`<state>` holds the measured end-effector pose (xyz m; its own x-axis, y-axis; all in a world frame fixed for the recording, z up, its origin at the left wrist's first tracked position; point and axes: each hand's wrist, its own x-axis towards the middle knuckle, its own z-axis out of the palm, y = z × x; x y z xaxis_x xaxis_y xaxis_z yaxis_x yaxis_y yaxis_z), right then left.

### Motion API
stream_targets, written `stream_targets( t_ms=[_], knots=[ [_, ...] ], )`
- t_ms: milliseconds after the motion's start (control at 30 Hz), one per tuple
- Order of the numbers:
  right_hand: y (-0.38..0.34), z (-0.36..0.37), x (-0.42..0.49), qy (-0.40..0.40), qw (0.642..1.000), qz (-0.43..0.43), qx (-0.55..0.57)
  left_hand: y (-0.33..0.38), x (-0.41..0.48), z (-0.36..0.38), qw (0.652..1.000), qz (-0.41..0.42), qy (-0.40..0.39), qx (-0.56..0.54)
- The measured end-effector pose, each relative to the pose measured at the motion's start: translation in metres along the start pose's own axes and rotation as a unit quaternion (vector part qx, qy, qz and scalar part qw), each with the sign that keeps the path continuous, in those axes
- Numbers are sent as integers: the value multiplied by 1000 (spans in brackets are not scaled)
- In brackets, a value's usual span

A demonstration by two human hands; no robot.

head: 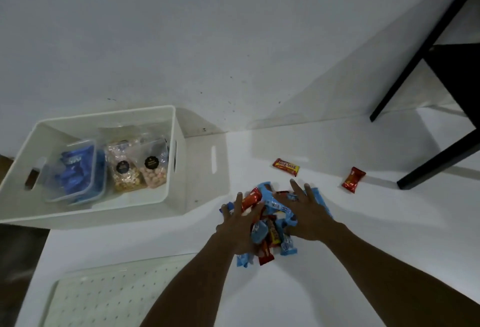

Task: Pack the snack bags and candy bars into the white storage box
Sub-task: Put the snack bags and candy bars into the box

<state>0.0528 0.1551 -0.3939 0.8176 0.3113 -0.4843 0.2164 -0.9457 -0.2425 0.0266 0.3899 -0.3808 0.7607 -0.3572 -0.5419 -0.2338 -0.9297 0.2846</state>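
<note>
Step in hand: candy-bar pile (272,207) on worktop (272,287), just right of white storage box (104,116), is bracketed by left hand (237,228) and right hand (309,215). Grip wide, fingers spread, nothing lifted. Next: pile to be scooped together and carried left over the rim. Beng-beng bar (285,167) lies apart.

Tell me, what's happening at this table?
A person's left hand and right hand are spread on a pile of blue and red candy bars on the white table. The white storage box already holds two snack bags and a clear tub of blue packets. Two red bars lie apart.
</note>
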Motion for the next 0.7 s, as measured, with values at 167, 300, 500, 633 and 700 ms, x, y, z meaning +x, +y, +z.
stream_targets(
  t_ms=[167,300,500,633,700],
  knots=[
    [-11,-10,7,21,999,-21,-31,1,15,11,998,-61,26,-6],
    [-5,-15,11,89,994,-29,-60,10,23,8,991,-59,106,-48],
    [7,-9,17,102,994,-19,41,19,31,-1,983,-62,121,-121],
    [11,-16,8,155,975,4,162,14,27,-11,979,-63,136,-137],
    [10,-25,1,181,967,9,179,11,21,-20,976,-48,154,-144]
  ],
)
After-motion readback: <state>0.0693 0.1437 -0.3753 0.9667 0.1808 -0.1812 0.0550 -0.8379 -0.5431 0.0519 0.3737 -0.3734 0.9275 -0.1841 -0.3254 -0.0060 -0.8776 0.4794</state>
